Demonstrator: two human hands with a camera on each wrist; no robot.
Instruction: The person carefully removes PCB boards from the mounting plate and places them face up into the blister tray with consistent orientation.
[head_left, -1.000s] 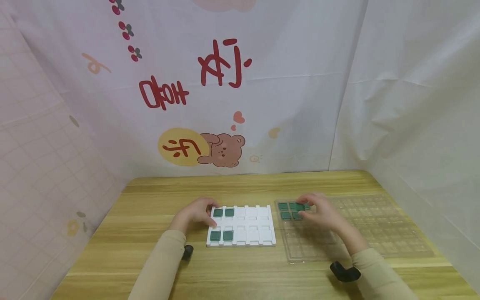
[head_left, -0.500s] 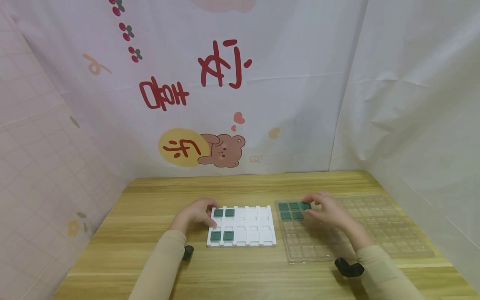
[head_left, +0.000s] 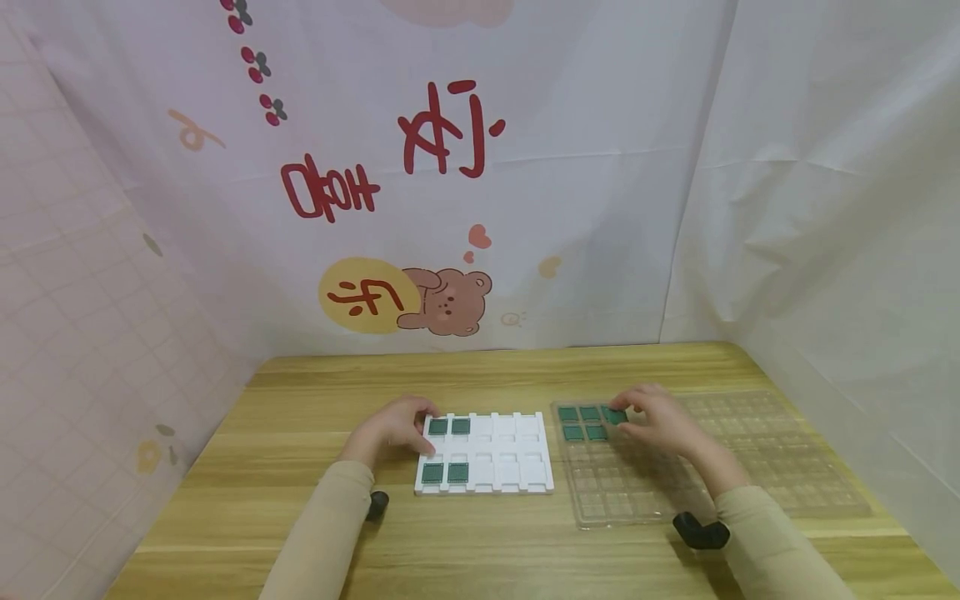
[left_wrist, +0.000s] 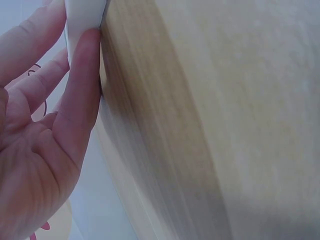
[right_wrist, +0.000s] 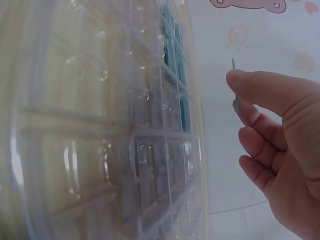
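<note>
In the head view my left hand (head_left: 395, 427) grips the left edge of a white tray (head_left: 482, 460). The left wrist view shows thumb and fingers at the tray's end (left_wrist: 84, 20). Green square circuit boards (head_left: 432, 472) lie in the tray's two leftmost columns. My right hand (head_left: 657, 423) is over the far left part of a clear plastic tray (head_left: 588, 479). Its thumb and forefinger pinch a thin green circuit board (right_wrist: 233, 63), seen edge-on above the tray in the right wrist view. Several similar boards (head_left: 573, 432) lie in that tray's far left pockets.
A second clear plastic tray (head_left: 795, 467) adjoins the first on the right. The wooden table (head_left: 465, 550) ends at a printed white curtain (head_left: 585, 208) at the back, with hanging cloth on both sides. A black wrist mount (head_left: 701, 531) sits below the right forearm.
My right hand has moved slightly right over the clear tray. The green board at its fingertips has shifted a little right as well. The left hand stays on the white tray.
</note>
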